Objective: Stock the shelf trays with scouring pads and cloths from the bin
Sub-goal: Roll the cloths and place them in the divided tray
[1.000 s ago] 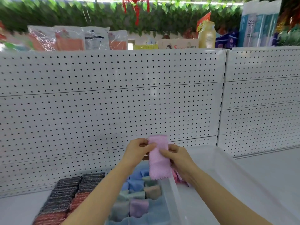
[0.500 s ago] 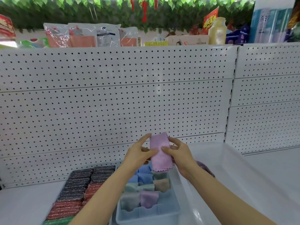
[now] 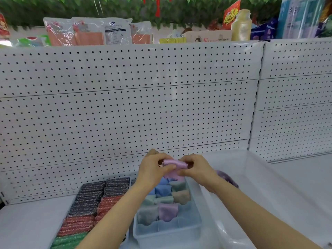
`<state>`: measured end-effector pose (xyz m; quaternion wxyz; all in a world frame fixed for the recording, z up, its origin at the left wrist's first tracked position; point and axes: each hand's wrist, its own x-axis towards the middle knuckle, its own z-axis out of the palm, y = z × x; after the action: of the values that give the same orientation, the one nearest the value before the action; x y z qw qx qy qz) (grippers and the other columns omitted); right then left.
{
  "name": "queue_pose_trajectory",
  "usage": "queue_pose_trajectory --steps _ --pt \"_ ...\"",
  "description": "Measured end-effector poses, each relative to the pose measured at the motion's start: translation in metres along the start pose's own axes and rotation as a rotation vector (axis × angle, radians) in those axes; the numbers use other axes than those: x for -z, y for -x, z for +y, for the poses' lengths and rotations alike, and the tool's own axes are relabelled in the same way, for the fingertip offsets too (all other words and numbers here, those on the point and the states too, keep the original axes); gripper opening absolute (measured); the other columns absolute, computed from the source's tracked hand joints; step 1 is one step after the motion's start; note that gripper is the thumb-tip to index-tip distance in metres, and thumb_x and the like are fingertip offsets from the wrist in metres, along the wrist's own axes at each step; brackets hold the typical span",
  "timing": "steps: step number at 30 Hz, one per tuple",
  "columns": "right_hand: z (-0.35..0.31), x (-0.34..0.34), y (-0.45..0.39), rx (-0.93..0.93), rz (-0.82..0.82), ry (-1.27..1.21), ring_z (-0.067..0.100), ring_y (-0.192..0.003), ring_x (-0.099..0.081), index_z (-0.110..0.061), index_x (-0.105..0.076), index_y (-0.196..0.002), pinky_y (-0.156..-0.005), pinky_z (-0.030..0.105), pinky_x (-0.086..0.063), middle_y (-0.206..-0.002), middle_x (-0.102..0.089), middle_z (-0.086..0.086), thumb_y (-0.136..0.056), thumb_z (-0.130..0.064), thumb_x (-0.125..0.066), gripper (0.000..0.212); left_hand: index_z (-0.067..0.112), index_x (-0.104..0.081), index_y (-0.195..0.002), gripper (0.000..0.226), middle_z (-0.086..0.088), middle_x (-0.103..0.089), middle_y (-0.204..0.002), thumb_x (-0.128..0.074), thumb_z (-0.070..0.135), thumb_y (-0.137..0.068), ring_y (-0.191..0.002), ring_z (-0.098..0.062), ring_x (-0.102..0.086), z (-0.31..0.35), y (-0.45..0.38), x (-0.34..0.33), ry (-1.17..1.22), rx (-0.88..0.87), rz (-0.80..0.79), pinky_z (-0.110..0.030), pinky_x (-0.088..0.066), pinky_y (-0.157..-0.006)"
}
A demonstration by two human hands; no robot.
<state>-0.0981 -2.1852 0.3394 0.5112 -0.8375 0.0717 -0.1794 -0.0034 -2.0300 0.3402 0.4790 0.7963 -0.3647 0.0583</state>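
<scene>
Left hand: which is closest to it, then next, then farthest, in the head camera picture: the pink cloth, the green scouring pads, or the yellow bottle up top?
From the left hand:
1. Pink cloth, pinched in its fingers, shared with the right hand.
2. Green scouring pads, low on the left, at the near end of the pad tray.
3. Yellow bottle, high on the right, above the pegboard.

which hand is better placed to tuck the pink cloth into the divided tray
Left, probably. Both hands pinch the pink cloth, but the left hand sits over the divided tray; the right hand sits toward the bin.
</scene>
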Motion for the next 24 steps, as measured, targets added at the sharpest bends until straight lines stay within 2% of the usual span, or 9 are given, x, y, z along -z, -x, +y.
queue_pose_trajectory --steps 4,6,10,13,15,17,19,21,24 --pt "0.007 -0.002 -0.004 0.063 0.008 0.301 0.013 -0.080 -0.053 -0.017 -0.063 -0.086 -0.066 0.017 -0.040 -0.094 -0.053 0.002 -0.066 -0.017 -0.080 0.026 0.027 -0.074 -0.091 0.007 0.010 -0.065 -0.086 -0.072 0.030 -0.085 -0.079 -0.008 -0.057 -0.006 0.001 -0.003 -0.033 -0.009 -0.185 -0.021 -0.045 -0.071" --pt "0.009 -0.001 -0.003 0.041 -0.063 0.259 0.012 -0.071 -0.054 -0.018 -0.057 -0.089 -0.060 0.020 -0.043 -0.085 -0.060 0.001 -0.067 -0.018 -0.081 0.032 0.027 -0.070 -0.091 0.008 0.010 -0.068 -0.079 -0.071 0.031 -0.085 -0.074 -0.012 -0.059 -0.009 0.002 -0.005 -0.018 0.020 -0.234 -0.024 -0.047 -0.068" --pt "0.019 0.000 0.000 0.027 -0.099 0.219 0.012 -0.062 -0.050 -0.016 -0.057 -0.088 -0.057 0.020 -0.043 -0.075 -0.060 0.001 -0.074 -0.014 -0.077 0.025 0.029 -0.062 -0.095 0.032 0.007 -0.072 -0.092 -0.083 0.031 -0.072 -0.088 -0.017 -0.067 -0.024 0.008 -0.014 0.021 0.123 -0.346 -0.033 -0.054 -0.080" --pt "0.032 0.002 0.002 -0.027 -0.117 0.227 0.013 -0.069 -0.053 -0.013 -0.060 -0.089 -0.065 0.030 -0.046 -0.077 -0.059 -0.004 -0.071 -0.017 -0.081 0.028 0.027 -0.065 -0.092 0.029 0.004 -0.072 -0.092 -0.083 0.020 -0.071 -0.087 -0.017 -0.068 -0.036 0.010 -0.021 -0.045 0.152 -0.315 -0.037 -0.055 -0.084" --pt "0.036 -0.001 0.001 -0.064 -0.187 0.364 0.013 -0.079 -0.057 -0.020 -0.061 -0.097 -0.072 0.031 -0.048 -0.085 -0.060 -0.008 -0.068 -0.019 -0.080 0.036 0.023 -0.066 -0.091 0.026 0.002 -0.072 -0.091 -0.082 0.014 -0.072 -0.086 -0.017 -0.068 -0.039 0.012 -0.028 -0.061 0.165 -0.312 -0.036 -0.055 -0.084" --pt "0.034 -0.008 -0.003 -0.072 -0.285 0.573 0.013 -0.080 -0.054 -0.025 -0.060 -0.100 -0.066 0.027 -0.045 -0.085 -0.055 -0.011 -0.069 -0.018 -0.075 0.034 0.022 -0.065 -0.088 0.024 0.002 -0.070 -0.088 -0.081 0.014 -0.073 -0.081 -0.016 -0.067 -0.045 0.017 -0.038 -0.044 0.162 -0.330 -0.028 -0.055 -0.078" --pt "0.033 -0.018 -0.008 -0.061 -0.370 0.813 0.017 -0.076 -0.051 -0.027 -0.055 -0.078 -0.054 0.025 -0.038 -0.073 -0.050 -0.009 -0.073 -0.016 -0.068 0.018 0.024 -0.062 -0.084 0.023 0.005 -0.068 -0.083 -0.081 0.016 -0.073 -0.072 -0.011 -0.062 -0.051 0.023 -0.047 -0.032 0.138 -0.344 -0.021 -0.051 -0.071" --pt "0.039 -0.026 -0.011 -0.075 -0.408 0.964 0.021 -0.073 -0.052 -0.023 -0.044 -0.062 -0.049 0.024 -0.033 -0.065 -0.048 -0.005 -0.071 -0.011 -0.064 0.026 0.027 -0.060 -0.084 0.027 0.009 -0.068 -0.083 -0.082 0.019 -0.071 -0.072 -0.007 -0.061 -0.061 0.027 -0.052 -0.066 0.117 -0.384 -0.025 -0.052 -0.073" --pt "0.051 -0.033 -0.012 -0.022 -0.419 1.079 0.027 -0.076 -0.058 -0.021 -0.045 -0.063 -0.056 0.027 -0.035 -0.070 -0.056 0.000 -0.070 -0.008 -0.063 0.023 0.028 -0.062 -0.098 0.035 0.018 -0.064 -0.085 -0.081 0.024 -0.069 -0.079 -0.001 -0.060 -0.075 0.039 -0.053 -0.158 0.146 -0.554 -0.015 -0.048 -0.071"
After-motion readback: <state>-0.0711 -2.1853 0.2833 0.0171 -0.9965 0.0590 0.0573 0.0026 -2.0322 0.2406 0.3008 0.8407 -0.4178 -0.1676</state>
